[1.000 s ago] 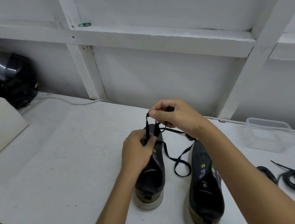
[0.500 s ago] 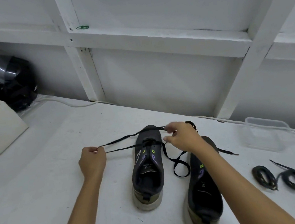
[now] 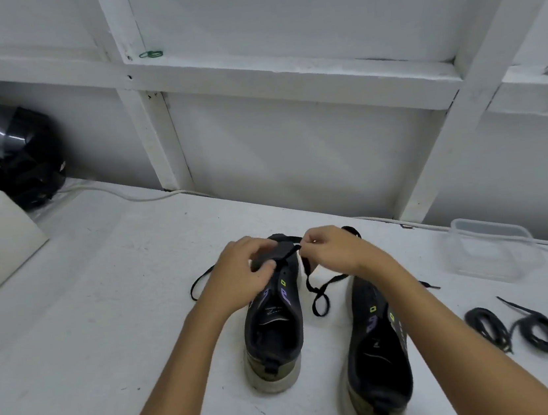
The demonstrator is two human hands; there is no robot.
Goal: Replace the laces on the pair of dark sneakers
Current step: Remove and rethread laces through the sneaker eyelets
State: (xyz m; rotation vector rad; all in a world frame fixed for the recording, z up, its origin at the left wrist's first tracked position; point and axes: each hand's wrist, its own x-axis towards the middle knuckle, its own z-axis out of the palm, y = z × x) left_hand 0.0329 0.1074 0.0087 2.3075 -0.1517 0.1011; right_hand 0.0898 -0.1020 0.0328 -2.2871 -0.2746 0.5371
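Sneakers sit side by side near the table's (image 3: 104, 297) front edge, heels toward you: left sneaker (image 3: 275, 328) and right sneaker (image 3: 376, 350), dark with pale soles, green and purple marks. Your left hand (image 3: 239, 273) curls over the left sneaker's toe end; whether it grips the black lace (image 3: 317, 288) is unclear. Your right hand (image 3: 333, 251) pinches that lace by the eyelets. Coiled spare laces (image 3: 529, 327) lie right, a clear plastic container (image 3: 491, 249) farther. Tongue writing is unreadable.

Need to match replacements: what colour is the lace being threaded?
Black, like the lace trailing between the sneakers; head view.
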